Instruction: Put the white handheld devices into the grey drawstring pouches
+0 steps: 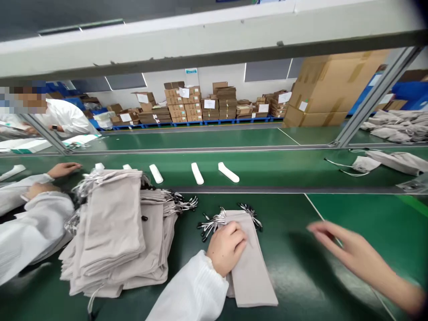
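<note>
My left hand (227, 247), in a white sleeve, rests with curled fingers on a small pile of narrow grey fabric drawstring pouches (252, 272). Its fingertips grip the top pouch near the upper end, where white cords with black tips (214, 223) fan out. My right hand (351, 249) is off to the right above the green surface, slightly blurred. Its fingers stretch out with a gap to the thumb, and I see nothing in it. To the left of my left hand lies a tall stack of wider grey drawstring pouches (115, 218).
White elongated pieces (197, 173) lie spaced along the green belt (284, 171) behind a metal rail. Loose pouches (397, 161) lie on it at right. A co-worker's hand (63, 169) reaches in from the left. A metal post (371, 102) and overhead beam frame the station.
</note>
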{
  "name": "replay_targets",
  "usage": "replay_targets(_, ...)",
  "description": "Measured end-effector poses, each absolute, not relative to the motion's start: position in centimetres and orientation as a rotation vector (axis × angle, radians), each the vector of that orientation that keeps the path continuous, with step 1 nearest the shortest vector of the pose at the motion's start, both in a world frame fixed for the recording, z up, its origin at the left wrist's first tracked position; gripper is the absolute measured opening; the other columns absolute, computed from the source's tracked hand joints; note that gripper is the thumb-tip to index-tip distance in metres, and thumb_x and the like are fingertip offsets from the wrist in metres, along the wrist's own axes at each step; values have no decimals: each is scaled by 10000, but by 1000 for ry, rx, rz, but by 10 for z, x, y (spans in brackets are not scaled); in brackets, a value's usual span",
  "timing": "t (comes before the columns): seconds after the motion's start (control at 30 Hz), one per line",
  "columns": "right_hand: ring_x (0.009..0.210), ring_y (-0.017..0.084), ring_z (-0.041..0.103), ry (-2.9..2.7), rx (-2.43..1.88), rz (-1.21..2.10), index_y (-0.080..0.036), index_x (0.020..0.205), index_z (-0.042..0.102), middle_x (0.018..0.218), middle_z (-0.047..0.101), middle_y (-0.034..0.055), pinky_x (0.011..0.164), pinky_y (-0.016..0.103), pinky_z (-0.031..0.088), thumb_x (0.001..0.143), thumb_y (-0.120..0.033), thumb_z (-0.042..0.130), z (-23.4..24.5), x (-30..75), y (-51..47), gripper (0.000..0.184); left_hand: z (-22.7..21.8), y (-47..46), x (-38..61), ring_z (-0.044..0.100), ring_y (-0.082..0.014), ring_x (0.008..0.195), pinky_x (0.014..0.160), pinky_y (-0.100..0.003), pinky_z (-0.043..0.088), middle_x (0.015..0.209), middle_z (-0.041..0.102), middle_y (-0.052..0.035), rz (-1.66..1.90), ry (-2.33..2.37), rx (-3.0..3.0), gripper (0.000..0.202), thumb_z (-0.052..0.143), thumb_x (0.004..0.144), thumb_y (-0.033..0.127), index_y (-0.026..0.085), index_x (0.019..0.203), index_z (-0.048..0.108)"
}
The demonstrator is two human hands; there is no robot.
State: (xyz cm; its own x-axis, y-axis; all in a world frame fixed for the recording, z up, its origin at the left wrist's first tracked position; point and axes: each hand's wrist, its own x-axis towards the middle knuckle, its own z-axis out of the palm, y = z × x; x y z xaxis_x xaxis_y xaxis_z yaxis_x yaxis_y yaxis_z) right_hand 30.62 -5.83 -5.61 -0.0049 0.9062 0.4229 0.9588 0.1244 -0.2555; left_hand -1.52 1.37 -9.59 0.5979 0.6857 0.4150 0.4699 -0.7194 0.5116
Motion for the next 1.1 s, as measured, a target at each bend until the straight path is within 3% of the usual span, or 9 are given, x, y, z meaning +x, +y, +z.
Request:
replay_targets(0.13, 1145, 311, 615, -2154, -1881, -62, -190, 1362, 558, 1239, 657, 193, 952, 401, 449, 955, -592, 442, -1, 253, 106, 584, -92, 14, -15, 633, -203, 855, 775, -349, 513, 956, 659, -47, 824, 1076, 2476, 121, 553, 945, 203, 234, 914, 665)
replay_targets(0.3, 1157, 313, 614, -2423, -1935, 32, -106, 1350, 542, 1261, 652, 209, 926, 392, 479, 998, -395, 448, -31, 204, 230, 465, -89, 13, -19, 636, -202, 899, 783, -340, 513, 987, 658, -58, 933, 1239, 2491, 140, 524, 955, 171, 226, 972, 652)
replay_targets(0.47, 1043, 326, 641, -2450, -1904, 9, -41, 1324, 525, 1142, 659, 241, 876, 418, 490, 958, -91, 395, -75, 188, 248, 392, -83, 18, -31, 618, -230, 957, 813, -369, 496, 1062, 662, -86, 1152, 1602, 2491, 190, 551, 941, 155, 228, 1093, 638)
replay_targets(0.57, 1139, 364, 570, -2425, -1854, -52, -67, 1373, 486, 1220, 591, 241, 889, 447, 490, 928, -40, 366, -78, 195, 238, 462, -78, 23, -36, 609, -229, 894, 749, -363, 453, 994, 687, -69, 1111, 1703, 2577, 110, 604, 932, 189, 227, 1020, 658)
replay_targets(0.7, 1159, 362, 548, -2260, -1684, -10, -132, 1500, 322, 1340, 493, 222, 900, 483, 511, 892, -70, 426, -64, 216, 217, 620, -73, 27, -36, 596, -208, 864, 773, -361, 405, 890, 695, -31, 1217, 1661, 2744, 130, 650, 893, 109, 230, 933, 672)
replay_targets(0.83, 1194, 321, 549, -1911, -1228, 425, -225, 1483, 258, 1421, 440, 141, 1001, 515, 501, 837, -181, 544, -46, 226, 189, 708, -70, 30, -34, 591, -194, 839, 782, -360, 384, 865, 687, -20, 1251, 1621, 2694, 104, 668, 890, 121, 224, 902, 671)
replay_targets(1.0, 863, 199, 661, -1458, -958, 1231, -372, 1445, 171, 1245, 500, 47, 824, 485, 618, 793, -183, 557, -25, 207, 141, 780, -66, 32, -32, 597, -186, 837, 826, -377, 364, 831, 681, 3, 1172, 1581, 2590, 121, 662, 897, 139, 204, 806, 617)
replay_targets(1.1, 864, 186, 669, -1336, -837, 1394, -404, 1438, 188, 1199, 501, 26, 844, 474, 623, 805, -183, 603, -13, 192, 116, 788, -60, 31, -32, 602, -189, 894, 881, -392, 345, 843, 693, 14, 1127, 1482, 2651, 160, 594, 926, 104, 199, 798, 580)
